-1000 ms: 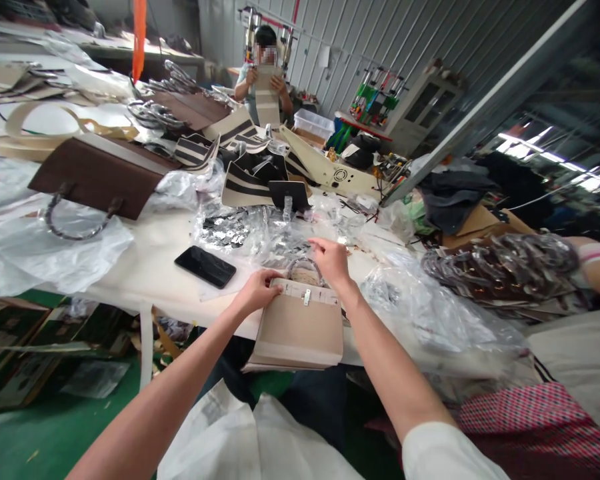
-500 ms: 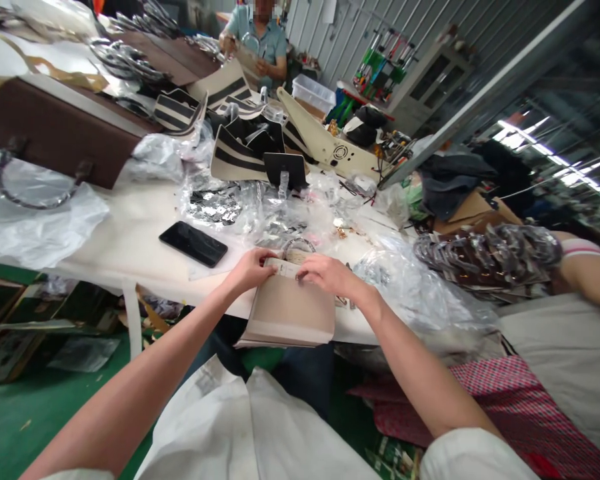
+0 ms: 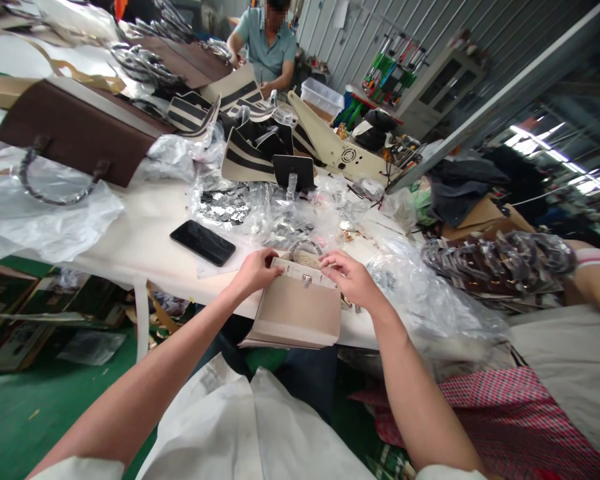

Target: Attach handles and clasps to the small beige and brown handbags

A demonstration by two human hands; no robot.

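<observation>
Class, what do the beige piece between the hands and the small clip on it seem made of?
Beige piece: possibly leather or imitation leather, matt; its smooth, even surface suggests this, though card is possible. Small clip: probably metal, shiny silver, judging by its glint.

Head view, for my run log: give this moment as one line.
left hand: gripping beige bag, upper left | right hand: at its upper right | metal clip: on bag, between hands | phone: on table

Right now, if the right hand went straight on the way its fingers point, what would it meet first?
Most likely the looped handle, seen just ahead of the right hand and beyond the tan panel's top edge, though depth is unclear here.
</observation>
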